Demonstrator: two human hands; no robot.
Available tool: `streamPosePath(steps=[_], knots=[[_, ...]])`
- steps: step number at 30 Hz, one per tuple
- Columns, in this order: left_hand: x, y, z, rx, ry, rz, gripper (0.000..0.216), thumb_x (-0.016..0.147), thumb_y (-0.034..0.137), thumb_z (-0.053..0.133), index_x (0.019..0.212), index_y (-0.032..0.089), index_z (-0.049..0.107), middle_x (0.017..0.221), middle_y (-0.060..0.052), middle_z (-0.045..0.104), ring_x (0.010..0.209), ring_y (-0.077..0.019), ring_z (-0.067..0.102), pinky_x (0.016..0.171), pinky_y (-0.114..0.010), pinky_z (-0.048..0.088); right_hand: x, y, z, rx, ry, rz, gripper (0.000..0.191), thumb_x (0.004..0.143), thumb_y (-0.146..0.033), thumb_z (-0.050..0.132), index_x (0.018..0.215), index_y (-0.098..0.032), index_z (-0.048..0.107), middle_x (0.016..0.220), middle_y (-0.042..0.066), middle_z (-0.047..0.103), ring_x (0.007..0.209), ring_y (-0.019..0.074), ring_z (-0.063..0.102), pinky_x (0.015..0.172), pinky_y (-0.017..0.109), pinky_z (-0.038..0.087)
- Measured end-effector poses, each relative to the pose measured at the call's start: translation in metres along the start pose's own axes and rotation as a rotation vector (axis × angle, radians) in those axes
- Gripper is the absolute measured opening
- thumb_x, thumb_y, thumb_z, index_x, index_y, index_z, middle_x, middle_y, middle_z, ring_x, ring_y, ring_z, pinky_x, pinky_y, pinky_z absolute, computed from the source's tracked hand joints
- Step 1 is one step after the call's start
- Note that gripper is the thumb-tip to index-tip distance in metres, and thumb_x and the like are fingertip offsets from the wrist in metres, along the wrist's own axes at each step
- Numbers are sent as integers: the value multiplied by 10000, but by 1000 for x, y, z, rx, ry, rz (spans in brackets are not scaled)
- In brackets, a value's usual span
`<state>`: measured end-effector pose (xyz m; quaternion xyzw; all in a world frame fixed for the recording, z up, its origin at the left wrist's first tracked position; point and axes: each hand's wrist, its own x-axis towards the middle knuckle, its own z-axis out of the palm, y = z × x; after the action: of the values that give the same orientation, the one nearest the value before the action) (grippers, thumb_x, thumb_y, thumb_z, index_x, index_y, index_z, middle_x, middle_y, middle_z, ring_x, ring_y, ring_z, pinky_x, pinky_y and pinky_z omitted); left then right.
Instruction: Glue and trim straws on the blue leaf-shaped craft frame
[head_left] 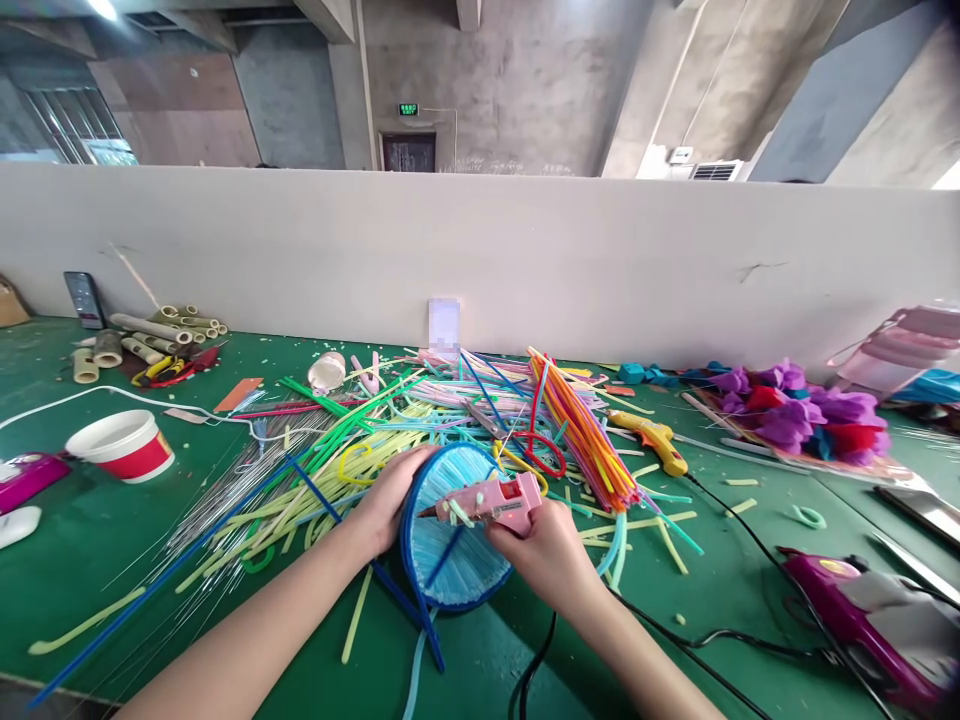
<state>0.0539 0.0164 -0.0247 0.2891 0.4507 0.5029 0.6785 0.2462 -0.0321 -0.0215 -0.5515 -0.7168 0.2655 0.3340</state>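
Head view: right hand [551,555] presses pink plastic glue gun [495,500] against fuzzy blue disc [450,530].

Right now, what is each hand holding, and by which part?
The left hand grips the blue round fan at its left rim; the right hand holds the pink glue gun by its handle, nozzle over the fan.
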Motion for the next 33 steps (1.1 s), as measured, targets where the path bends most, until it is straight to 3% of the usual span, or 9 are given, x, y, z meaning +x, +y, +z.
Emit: streamPosePath(steps=[27,33], knots=[[-4,3,3,20,-3,15,282,711,366,756,912,169,746,883,-64,767,851,-245,698,821,-345,512,2,2,-2,-97,-4,-70,246,727,-177,488,556,-217,315,511,-42,422,481,93,379,474,227,241],[-5,3,3,10,15,-10,272,713,353,759,911,168,742,890,-67,765,861,-239,693,813,-340,516,0,1,-3,-108,-15,-80,338,763,-188,491,516,-218,262,478,-37,384,481,95,382,470,234,220]])
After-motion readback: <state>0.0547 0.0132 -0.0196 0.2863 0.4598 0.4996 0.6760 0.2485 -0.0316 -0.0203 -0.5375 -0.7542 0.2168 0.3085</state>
